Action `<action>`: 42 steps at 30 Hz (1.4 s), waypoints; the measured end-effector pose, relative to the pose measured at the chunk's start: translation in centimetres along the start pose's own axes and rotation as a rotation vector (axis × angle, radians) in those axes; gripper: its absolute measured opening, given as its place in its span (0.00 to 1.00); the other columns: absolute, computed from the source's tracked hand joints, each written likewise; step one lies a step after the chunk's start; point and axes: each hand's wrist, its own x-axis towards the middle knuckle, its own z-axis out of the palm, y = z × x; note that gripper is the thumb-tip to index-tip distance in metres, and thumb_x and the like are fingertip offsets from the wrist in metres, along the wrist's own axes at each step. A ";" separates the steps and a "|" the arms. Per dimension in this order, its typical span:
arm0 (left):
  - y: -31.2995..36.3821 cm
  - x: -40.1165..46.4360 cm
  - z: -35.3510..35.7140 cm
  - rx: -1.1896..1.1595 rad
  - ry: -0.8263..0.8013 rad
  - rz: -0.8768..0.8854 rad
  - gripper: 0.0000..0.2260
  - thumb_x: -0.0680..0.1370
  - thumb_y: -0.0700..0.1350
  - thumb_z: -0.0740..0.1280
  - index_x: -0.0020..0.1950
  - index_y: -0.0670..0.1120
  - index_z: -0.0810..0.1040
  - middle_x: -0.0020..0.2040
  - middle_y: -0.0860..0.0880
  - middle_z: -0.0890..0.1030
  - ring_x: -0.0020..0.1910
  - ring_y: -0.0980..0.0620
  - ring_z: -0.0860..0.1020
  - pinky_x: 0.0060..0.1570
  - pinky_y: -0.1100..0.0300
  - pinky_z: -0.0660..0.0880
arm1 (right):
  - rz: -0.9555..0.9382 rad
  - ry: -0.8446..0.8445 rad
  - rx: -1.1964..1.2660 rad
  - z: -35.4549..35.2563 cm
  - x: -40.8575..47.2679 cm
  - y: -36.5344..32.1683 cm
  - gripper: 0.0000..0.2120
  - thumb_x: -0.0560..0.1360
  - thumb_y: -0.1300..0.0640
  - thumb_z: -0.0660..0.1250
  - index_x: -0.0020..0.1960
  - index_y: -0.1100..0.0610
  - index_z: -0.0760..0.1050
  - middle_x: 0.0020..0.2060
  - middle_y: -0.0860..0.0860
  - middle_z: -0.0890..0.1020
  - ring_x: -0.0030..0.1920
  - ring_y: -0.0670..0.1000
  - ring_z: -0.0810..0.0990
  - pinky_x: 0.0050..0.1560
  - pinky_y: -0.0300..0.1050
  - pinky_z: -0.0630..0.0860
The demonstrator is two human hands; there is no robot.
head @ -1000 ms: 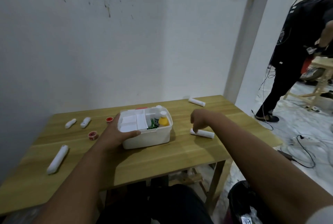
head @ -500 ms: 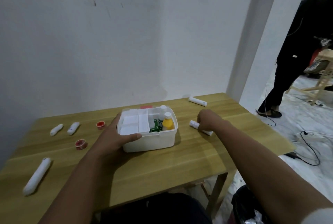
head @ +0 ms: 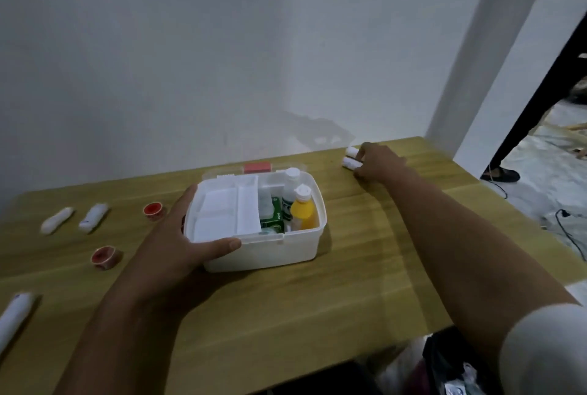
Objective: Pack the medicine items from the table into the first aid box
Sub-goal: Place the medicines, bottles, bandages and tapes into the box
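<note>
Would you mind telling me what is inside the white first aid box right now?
Inside the first aid box: a white divided tray on the left, a yellow bottle, a white bottle and a green packet on the right. Whatever lies under the tray is hidden.

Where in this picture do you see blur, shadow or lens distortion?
Head view: dim, soft light throughout; the rolls at the right hand are smeared; the forearms cast soft shadows on the table; the wide lens bends the table's edges and swells the near arms.
</note>
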 end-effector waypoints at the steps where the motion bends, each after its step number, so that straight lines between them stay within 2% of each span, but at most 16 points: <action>1: 0.0 0.0 0.0 -0.002 0.002 -0.004 0.38 0.63 0.56 0.79 0.65 0.76 0.61 0.51 0.81 0.71 0.49 0.83 0.69 0.36 0.74 0.71 | 0.018 0.018 0.009 -0.2 0.0 -0.1 0.22 0.77 0.39 0.68 0.64 0.51 0.75 0.64 0.53 0.79 0.65 0.58 0.75 0.62 0.56 0.66; 4: -0.1 0.0 0.0 -0.007 -0.004 0.000 0.40 0.63 0.57 0.78 0.69 0.72 0.60 0.55 0.74 0.73 0.51 0.77 0.72 0.35 0.75 0.71 | 0.097 0.000 -0.007 -0.5 -0.2 -0.2 0.27 0.73 0.41 0.71 0.68 0.52 0.73 0.64 0.54 0.78 0.65 0.58 0.76 0.70 0.63 0.65; 7: 0.0 -0.1 0.1 -0.036 -0.015 -0.007 0.38 0.63 0.56 0.78 0.67 0.73 0.62 0.56 0.72 0.73 0.52 0.71 0.72 0.37 0.73 0.71 | 0.111 -0.012 -0.057 -0.7 -1.4 -0.6 0.27 0.74 0.33 0.67 0.58 0.55 0.76 0.53 0.52 0.79 0.57 0.58 0.78 0.71 0.67 0.63; 9: 0.3 -0.3 0.1 -0.066 -0.030 -0.006 0.38 0.63 0.56 0.79 0.67 0.72 0.64 0.57 0.71 0.74 0.54 0.69 0.73 0.39 0.71 0.71 | 0.102 -0.018 -0.109 -1.0 -2.8 -1.2 0.23 0.75 0.35 0.67 0.52 0.56 0.75 0.51 0.53 0.81 0.53 0.58 0.78 0.71 0.66 0.64; 10: 0.3 -0.5 0.2 -0.073 -0.034 0.000 0.38 0.63 0.57 0.79 0.67 0.71 0.64 0.57 0.71 0.74 0.54 0.68 0.73 0.40 0.70 0.71 | 0.087 -0.024 -0.116 -1.2 -3.4 -1.5 0.21 0.74 0.39 0.68 0.50 0.57 0.74 0.52 0.54 0.81 0.53 0.59 0.79 0.69 0.63 0.68; 12: 0.3 -0.8 0.2 -0.073 -0.032 0.003 0.40 0.63 0.57 0.79 0.70 0.69 0.64 0.58 0.70 0.73 0.55 0.67 0.73 0.41 0.69 0.71 | 0.039 -0.029 -0.076 -1.9 -4.9 -2.0 0.19 0.74 0.41 0.69 0.45 0.57 0.72 0.50 0.57 0.83 0.48 0.58 0.80 0.55 0.51 0.76; 15: 0.6 -1.5 0.3 -0.080 -0.021 0.007 0.39 0.65 0.55 0.80 0.71 0.67 0.65 0.59 0.68 0.74 0.55 0.66 0.73 0.40 0.70 0.72 | -0.035 0.008 -0.028 -3.8 -7.1 -3.2 0.17 0.74 0.46 0.72 0.38 0.57 0.70 0.38 0.54 0.82 0.41 0.56 0.83 0.35 0.43 0.72; 19: 1.7 -2.5 0.5 -0.106 0.006 -0.009 0.34 0.68 0.48 0.80 0.63 0.68 0.64 0.54 0.71 0.70 0.50 0.69 0.71 0.40 0.72 0.69 | -0.082 0.084 0.133 -7.4 -10.1 -5.8 0.14 0.67 0.52 0.75 0.38 0.60 0.75 0.31 0.51 0.76 0.35 0.53 0.78 0.31 0.42 0.66; 21: 1.7 -3.1 0.5 -0.118 0.002 -0.016 0.31 0.69 0.47 0.80 0.61 0.68 0.66 0.55 0.69 0.72 0.53 0.68 0.72 0.41 0.71 0.69 | -0.126 0.091 0.279 -8.8 -12.0 -7.2 0.14 0.66 0.52 0.77 0.36 0.60 0.75 0.30 0.52 0.75 0.31 0.51 0.74 0.31 0.41 0.66; 23: 1.2 -3.4 0.4 -0.119 0.002 -0.005 0.35 0.66 0.51 0.82 0.68 0.63 0.69 0.59 0.65 0.75 0.58 0.64 0.73 0.44 0.67 0.72 | -0.161 0.059 0.429 -9.5 -14.0 -8.5 0.14 0.65 0.54 0.78 0.36 0.60 0.75 0.30 0.54 0.73 0.30 0.53 0.73 0.32 0.43 0.69; 26: 1.1 -4.1 0.5 -0.120 0.016 -0.009 0.38 0.66 0.52 0.82 0.71 0.60 0.67 0.58 0.67 0.74 0.55 0.66 0.73 0.44 0.66 0.71 | -0.177 0.000 0.570 -8.6 -16.9 -10.2 0.14 0.65 0.56 0.79 0.38 0.62 0.76 0.32 0.58 0.76 0.32 0.56 0.76 0.33 0.48 0.75; 28: 1.2 -4.4 0.6 -0.107 0.028 -0.008 0.38 0.66 0.52 0.82 0.71 0.60 0.66 0.57 0.67 0.73 0.54 0.65 0.72 0.44 0.66 0.71 | -0.194 0.005 0.551 -6.9 -18.5 -11.0 0.19 0.65 0.53 0.79 0.47 0.65 0.79 0.39 0.58 0.83 0.38 0.58 0.84 0.40 0.53 0.84; 29: 1.2 -4.5 0.5 -0.097 0.023 -0.012 0.39 0.65 0.53 0.82 0.72 0.59 0.66 0.58 0.66 0.74 0.55 0.64 0.73 0.44 0.66 0.71 | -0.207 0.028 0.506 -6.0 -19.3 -11.3 0.22 0.65 0.51 0.79 0.52 0.63 0.79 0.44 0.57 0.84 0.44 0.57 0.84 0.45 0.54 0.84; 32: 0.6 -4.5 0.2 -0.066 0.013 -0.028 0.43 0.64 0.56 0.83 0.74 0.57 0.66 0.63 0.59 0.75 0.60 0.57 0.74 0.46 0.65 0.72 | -0.220 0.125 0.446 -3.5 -20.9 -11.7 0.23 0.68 0.51 0.76 0.59 0.58 0.75 0.48 0.52 0.82 0.48 0.55 0.81 0.44 0.48 0.78; 37: 0.5 -4.5 0.0 -0.059 0.000 -0.014 0.42 0.64 0.56 0.82 0.73 0.58 0.67 0.62 0.61 0.76 0.59 0.60 0.74 0.46 0.65 0.72 | -0.229 0.292 0.491 -1.2 -22.0 -11.9 0.22 0.70 0.53 0.75 0.59 0.58 0.73 0.48 0.54 0.83 0.47 0.57 0.81 0.41 0.48 0.74; 42: 0.2 -4.2 -0.1 -0.059 -0.011 -0.030 0.43 0.63 0.58 0.82 0.74 0.58 0.66 0.65 0.58 0.75 0.62 0.54 0.73 0.48 0.60 0.74 | -0.198 0.375 0.521 -0.6 -21.9 -11.8 0.21 0.72 0.51 0.74 0.58 0.59 0.73 0.49 0.55 0.82 0.47 0.58 0.81 0.40 0.47 0.70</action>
